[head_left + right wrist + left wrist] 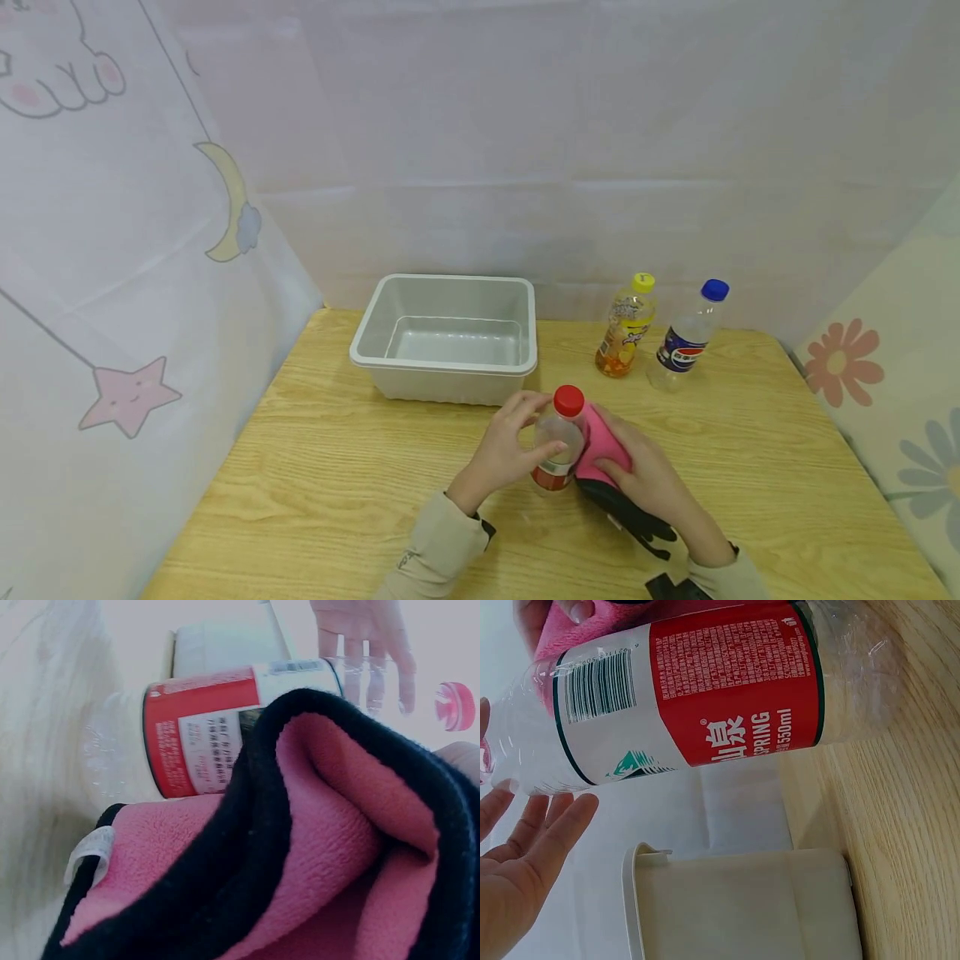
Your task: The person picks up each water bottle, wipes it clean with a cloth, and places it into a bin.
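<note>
A clear plastic bottle (552,475) with a red cap and a red-and-white label stands upright on the table. My left hand (501,454) holds it near the neck, thumb on the near side and fingers on the far side. In my right hand (651,473) is a folded pink cloth (600,450) with a black border, gripped against the bottle's right side. The right wrist view shows the cloth's folds (330,795) close up, covering part of the label. The left wrist view shows the bottle's label (727,690) at close range.
A light grey plastic bin (442,367) stands behind the left hand. At the back right are a yellow-capped bottle (626,327) with an orange label and a blue-capped Pepsi bottle (681,350). Printed cloth (450,150) hangs around the wooden table (315,467).
</note>
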Demonstrator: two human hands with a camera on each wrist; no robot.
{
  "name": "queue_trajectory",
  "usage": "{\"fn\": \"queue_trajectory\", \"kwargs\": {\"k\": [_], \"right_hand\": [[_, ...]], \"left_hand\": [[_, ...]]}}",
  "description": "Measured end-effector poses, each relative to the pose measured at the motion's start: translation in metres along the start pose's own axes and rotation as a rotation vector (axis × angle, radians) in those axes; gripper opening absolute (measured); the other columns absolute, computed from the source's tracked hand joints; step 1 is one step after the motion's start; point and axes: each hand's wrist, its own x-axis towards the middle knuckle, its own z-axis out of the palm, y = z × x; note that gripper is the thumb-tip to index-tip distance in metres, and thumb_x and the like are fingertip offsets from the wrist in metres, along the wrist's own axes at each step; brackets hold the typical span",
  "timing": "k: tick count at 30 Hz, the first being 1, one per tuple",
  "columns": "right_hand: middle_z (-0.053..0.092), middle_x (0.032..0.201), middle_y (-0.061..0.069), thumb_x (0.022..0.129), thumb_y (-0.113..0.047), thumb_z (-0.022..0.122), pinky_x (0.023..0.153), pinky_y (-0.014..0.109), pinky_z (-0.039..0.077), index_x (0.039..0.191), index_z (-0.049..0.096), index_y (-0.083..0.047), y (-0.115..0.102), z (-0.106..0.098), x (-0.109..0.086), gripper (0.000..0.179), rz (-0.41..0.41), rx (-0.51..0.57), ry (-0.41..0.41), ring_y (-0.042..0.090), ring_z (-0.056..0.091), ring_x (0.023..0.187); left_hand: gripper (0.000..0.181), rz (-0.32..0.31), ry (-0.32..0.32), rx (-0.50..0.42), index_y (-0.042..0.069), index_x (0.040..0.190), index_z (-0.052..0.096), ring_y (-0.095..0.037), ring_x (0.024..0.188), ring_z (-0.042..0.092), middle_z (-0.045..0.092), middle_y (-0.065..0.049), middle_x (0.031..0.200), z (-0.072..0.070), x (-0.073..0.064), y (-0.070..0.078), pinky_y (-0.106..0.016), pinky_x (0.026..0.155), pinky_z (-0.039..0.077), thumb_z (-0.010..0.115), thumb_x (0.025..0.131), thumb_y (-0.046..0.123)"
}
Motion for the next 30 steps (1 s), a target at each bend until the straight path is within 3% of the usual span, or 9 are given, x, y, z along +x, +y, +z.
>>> {"fn": "queue_trajectory", "kwargs": {"k": [9,15,30], "right_hand": [[0.053,0.121,0.023,0.068,0.008,0.074,0.077,0.051,0.049,0.131,0.043,0.004,-0.007,-0.014,0.003,0.070,-0.031,-0.013,0.027,0.034,0.056,0.100],[0.055,0.118,0.022,0.067,0.008,0.075,0.075,0.051,0.050,0.131,0.043,0.001,-0.013,-0.022,0.006,0.072,-0.052,-0.028,0.040,0.033,0.057,0.096],[0.054,0.120,0.019,0.065,0.011,0.075,0.076,0.049,0.050,0.134,0.042,-0.003,-0.026,-0.028,0.011,0.077,-0.082,-0.025,0.020,0.031,0.056,0.099]], "left_hand": [[0.057,-0.025,-0.057,-0.017,-0.002,0.129,0.043,-0.024,0.110,0.050,0.050,-0.015,0.121,-0.003,0.001,0.002,-0.026,0.088,0.047,0.069,0.082,0.014],[0.050,-0.045,-0.081,0.004,-0.004,0.124,0.045,-0.023,0.110,0.050,0.052,-0.017,0.120,-0.006,0.000,0.003,-0.028,0.088,0.047,0.066,0.084,0.016],[0.044,0.041,-0.063,0.051,0.000,0.125,0.051,-0.022,0.107,0.053,0.054,-0.013,0.121,-0.007,-0.002,-0.002,-0.028,0.081,0.050,0.064,0.086,0.015]]}}
